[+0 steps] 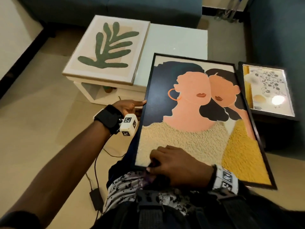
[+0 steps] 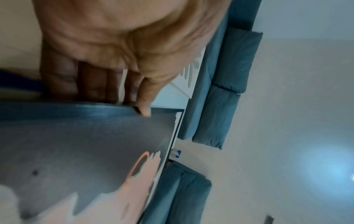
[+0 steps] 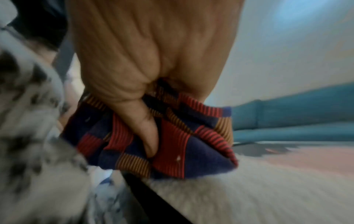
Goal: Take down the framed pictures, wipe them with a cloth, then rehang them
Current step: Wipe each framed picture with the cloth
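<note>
Your left hand [image 1: 130, 107] grips the portrait frame [image 1: 206, 116] propped on your lap; your right hand [image 1: 178, 164] clutches the checked cloth [image 3: 172, 136] at its near edge. Wipe outward, steadily.

From the head view we see almost nothing of the cloth [image 3: 172, 136], buried under the right hand [image 1: 179, 164]. The left hand [image 1: 130, 107] hides its fingers [image 2: 91, 81] behind the portrait [image 1: 198, 121] frame's edge. Both wrist views are smeared by blur. The flower picture [image 1: 267, 90] carries a glare spot, and the sofa [image 1: 115, 9] is cut off at the top.
</note>
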